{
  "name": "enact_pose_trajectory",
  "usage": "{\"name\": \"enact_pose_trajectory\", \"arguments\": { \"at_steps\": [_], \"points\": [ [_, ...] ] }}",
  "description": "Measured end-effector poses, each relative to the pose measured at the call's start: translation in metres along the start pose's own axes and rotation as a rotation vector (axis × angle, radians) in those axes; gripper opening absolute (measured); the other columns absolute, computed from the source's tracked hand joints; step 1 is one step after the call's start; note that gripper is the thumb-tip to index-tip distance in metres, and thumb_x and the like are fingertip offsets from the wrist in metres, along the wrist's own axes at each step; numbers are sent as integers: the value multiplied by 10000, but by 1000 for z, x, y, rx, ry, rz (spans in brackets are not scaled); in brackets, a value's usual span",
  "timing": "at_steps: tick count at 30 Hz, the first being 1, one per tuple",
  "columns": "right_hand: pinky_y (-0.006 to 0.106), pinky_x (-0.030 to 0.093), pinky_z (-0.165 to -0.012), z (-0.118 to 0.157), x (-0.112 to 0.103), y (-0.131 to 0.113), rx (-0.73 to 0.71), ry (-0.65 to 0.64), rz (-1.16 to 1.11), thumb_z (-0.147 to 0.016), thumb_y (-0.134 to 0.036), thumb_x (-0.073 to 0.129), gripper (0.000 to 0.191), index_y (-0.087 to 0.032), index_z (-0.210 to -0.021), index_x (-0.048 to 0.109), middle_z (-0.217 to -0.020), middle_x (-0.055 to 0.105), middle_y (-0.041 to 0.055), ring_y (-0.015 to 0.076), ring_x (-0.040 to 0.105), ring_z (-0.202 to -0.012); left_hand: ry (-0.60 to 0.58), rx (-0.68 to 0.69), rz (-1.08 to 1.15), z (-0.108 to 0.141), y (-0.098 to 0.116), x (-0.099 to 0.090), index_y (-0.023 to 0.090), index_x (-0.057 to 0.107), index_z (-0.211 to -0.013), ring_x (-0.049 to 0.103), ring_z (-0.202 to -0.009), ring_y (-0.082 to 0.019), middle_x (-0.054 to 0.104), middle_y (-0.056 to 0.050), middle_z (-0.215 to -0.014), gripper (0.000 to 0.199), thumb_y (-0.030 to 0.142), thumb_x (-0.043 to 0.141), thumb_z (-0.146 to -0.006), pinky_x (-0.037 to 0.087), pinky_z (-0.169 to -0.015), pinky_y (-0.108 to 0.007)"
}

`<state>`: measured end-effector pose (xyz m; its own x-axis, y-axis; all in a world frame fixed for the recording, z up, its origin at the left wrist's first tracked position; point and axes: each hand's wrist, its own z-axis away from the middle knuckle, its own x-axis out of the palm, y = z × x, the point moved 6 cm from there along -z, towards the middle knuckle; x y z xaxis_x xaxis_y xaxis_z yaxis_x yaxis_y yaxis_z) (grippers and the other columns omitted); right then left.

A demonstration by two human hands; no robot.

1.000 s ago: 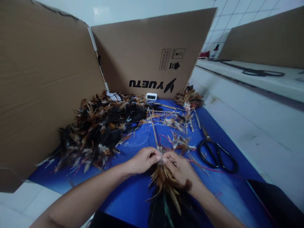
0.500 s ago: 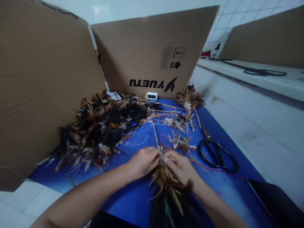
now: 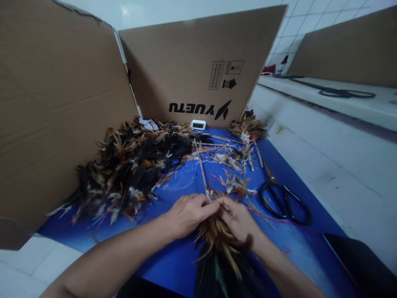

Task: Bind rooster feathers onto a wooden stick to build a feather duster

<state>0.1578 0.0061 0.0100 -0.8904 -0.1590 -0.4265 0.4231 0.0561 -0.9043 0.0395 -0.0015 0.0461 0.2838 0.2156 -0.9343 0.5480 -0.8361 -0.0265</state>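
Observation:
Both hands meet around the top of a feather bundle (image 3: 218, 240) with brown and black plumes that hang toward me. My left hand (image 3: 190, 213) is closed at the bundle's neck, its thumb laid across toward the other hand. Curled in from the other side, my right hand (image 3: 237, 217) grips the bundle with its fingertips, partly hidden by the left thumb. A thin stick (image 3: 201, 165) runs away from the bundle's top. From beside my right hand a pink string (image 3: 279, 221) trails off to the right.
Black-handled scissors (image 3: 284, 200) lie right of my hands on the blue tabletop (image 3: 176, 186). A large feather heap (image 3: 133, 165) spreads at left. Cardboard panels (image 3: 186, 70) stand behind and left, with a small white digital clock (image 3: 198, 125) at their base. Another feather bunch (image 3: 248, 126) sits at back right.
My left thumb has moved across to the right, over the bundle's neck, and now overlaps my right fingertips. The feather bundle stays in place.

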Motion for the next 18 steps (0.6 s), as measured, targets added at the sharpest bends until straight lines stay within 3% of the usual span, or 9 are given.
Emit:
{"name": "enact_pose_trajectory", "arguments": {
  "at_steps": [3,8,18],
  "points": [
    [226,376,-482,0,1,-1,-10,-2,-8,-783,-374,440,229,-168,-724,520,-577,538,-7,125,481,-537,39,44,-48,0,1,1,203,416,-1195,518,-715,-131,541,-32,-826,342,195,370,-856,423,-601,-225],
    [213,367,-462,0,2,3,-28,4,-4,-794,-367,427,231,-165,-737,522,-560,513,-20,108,460,-506,44,22,-27,-1,-2,10,161,515,-1035,529,-771,-139,550,-46,-846,247,201,334,-871,448,-657,-237],
    [220,384,-490,0,0,5,-69,23,77,-797,-295,406,172,-171,-761,519,-587,539,-12,119,497,-543,86,87,-61,-3,2,7,114,514,-973,552,-800,-145,552,-83,-866,241,185,303,-880,491,-660,-258]
  ]
}}
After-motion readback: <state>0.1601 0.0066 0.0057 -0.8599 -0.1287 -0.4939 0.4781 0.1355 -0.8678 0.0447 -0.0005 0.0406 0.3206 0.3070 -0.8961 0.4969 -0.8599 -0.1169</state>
